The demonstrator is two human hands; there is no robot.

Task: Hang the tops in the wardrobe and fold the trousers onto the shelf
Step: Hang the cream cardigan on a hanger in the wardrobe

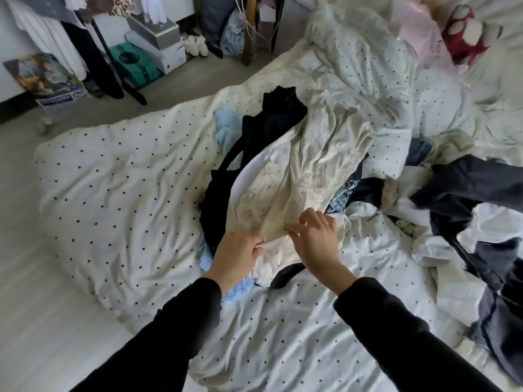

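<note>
A cream embroidered top (305, 171) lies on a heap of clothes in the middle of the bed. My left hand (236, 256) grips its near hem, fingers curled into the fabric. My right hand (314, 239) sits just beside it, thumb and fingers pinching the same hem. Under the top lies a black garment (254, 137), and a light blue garment (226, 128) shows behind and below it. Dark navy clothes (467, 176) are strewn on the right of the bed.
The bed carries a white polka-dot duvet (127, 179). At the back left stand a clothes rail with hanging garments (56, 38), stacked boxes (154, 45) and white shoes (195, 43). A red and white plush (467, 35) lies at the top right.
</note>
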